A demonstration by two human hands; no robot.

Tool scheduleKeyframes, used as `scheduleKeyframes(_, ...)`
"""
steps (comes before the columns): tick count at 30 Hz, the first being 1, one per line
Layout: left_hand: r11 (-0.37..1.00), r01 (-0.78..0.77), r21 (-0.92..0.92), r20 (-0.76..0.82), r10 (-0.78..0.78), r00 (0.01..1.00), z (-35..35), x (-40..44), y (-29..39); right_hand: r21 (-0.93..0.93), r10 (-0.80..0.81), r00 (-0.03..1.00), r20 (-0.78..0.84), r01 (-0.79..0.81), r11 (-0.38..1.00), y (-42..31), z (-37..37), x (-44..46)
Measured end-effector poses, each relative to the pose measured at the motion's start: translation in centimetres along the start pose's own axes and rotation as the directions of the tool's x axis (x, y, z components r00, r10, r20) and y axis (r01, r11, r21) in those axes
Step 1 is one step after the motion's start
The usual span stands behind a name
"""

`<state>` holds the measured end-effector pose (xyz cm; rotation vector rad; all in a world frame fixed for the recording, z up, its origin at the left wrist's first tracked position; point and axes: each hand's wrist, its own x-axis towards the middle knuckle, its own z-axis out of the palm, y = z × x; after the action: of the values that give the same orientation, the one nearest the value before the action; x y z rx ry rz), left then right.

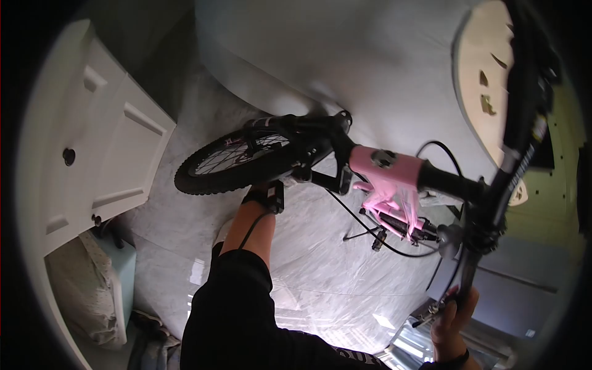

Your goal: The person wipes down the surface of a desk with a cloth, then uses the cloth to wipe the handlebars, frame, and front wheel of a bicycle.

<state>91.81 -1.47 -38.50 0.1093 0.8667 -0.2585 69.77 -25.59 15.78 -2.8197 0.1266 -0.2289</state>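
A pink and black bicycle lies across my view, its frame [385,165] running from the front fork to the handlebar [507,179]. My right hand [455,317] is closed around the lower end of the handlebar, by a brake lever [427,319]. My left arm reaches up to the front wheel [237,163], which has a knobby black tyre. There my left hand [261,187] is mostly hidden behind the tyre and fork, so its fingers do not show. A small black device [275,197] with a cable is strapped at my left wrist.
A white panelled door or cabinet [117,129] with dark knobs stands at the left. Below it is a pale blue bin [125,277] with cloth over it. A large grey surface [345,55] rises behind the bicycle. A cream board with cut-outs [487,74] is at the upper right.
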Motion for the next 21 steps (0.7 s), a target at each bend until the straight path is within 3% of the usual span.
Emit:
scheduleKeyframes(3, 0.999, -0.009, -0.035, 0.012, 0.009, 1.000, -0.4, 1.2, 0.4, 0.040, 0.050, 0.999, -0.016, -0.050, 0.998, 0.7, -0.1, -0.5)
scheduleKeyframes(5, 0.999, 0.001, -0.047, 0.023, 0.000, 1.000, -0.9, 1.4, 0.2, 0.123, 0.170, 0.985, 0.028, -0.173, 0.977, 0.0, -0.2, -0.5)
scheduleKeyframes(8, 0.998, 0.015, -0.055, 0.027, -0.014, 1.000, -1.3, 1.7, -0.3, 0.052, 0.254, 0.967, -0.005, -0.254, 0.966, 0.7, -0.7, -1.0)
scheduleKeyframes(12, 0.997, 0.041, -0.070, 0.029, -0.039, 0.999, -1.5, 0.9, -0.8, 0.090, 0.362, 0.929, -0.070, -0.356, 0.930, 0.2, -0.7, -0.8)
scheduleKeyframes(15, 0.996, 0.056, -0.064, 0.030, -0.055, 0.998, -1.8, 0.5, -1.5, 0.103, 0.226, 0.973, 0.053, -0.230, 0.968, 3.4, -2.5, -2.0)
scheduleKeyframes(16, 0.996, 0.062, -0.064, 0.029, -0.061, 0.998, -1.8, 0.4, -1.7, 0.088, 0.192, 0.961, 0.199, -0.212, 0.973, 2.3, -3.0, -1.2)
scheduleKeyframes(19, 0.995, 0.079, -0.067, 0.036, -0.077, 0.996, -1.7, 0.3, -2.3, 0.055, 0.172, 0.982, 0.080, -0.177, 0.983, -1.1, -1.0, -0.1)
scheduleKeyframes(20, 0.994, 0.081, -0.066, 0.040, -0.079, 0.996, -1.6, 0.3, -2.5, -0.057, 0.025, 0.990, 0.142, -0.017, 0.998, 0.8, -2.0, -0.5)
scheduleKeyframes(21, 0.994, 0.086, -0.068, 0.043, -0.083, 0.996, -1.6, 0.2, -2.6, 0.181, 0.203, 0.974, 0.102, -0.219, 0.959, 3.6, -3.6, -1.9)
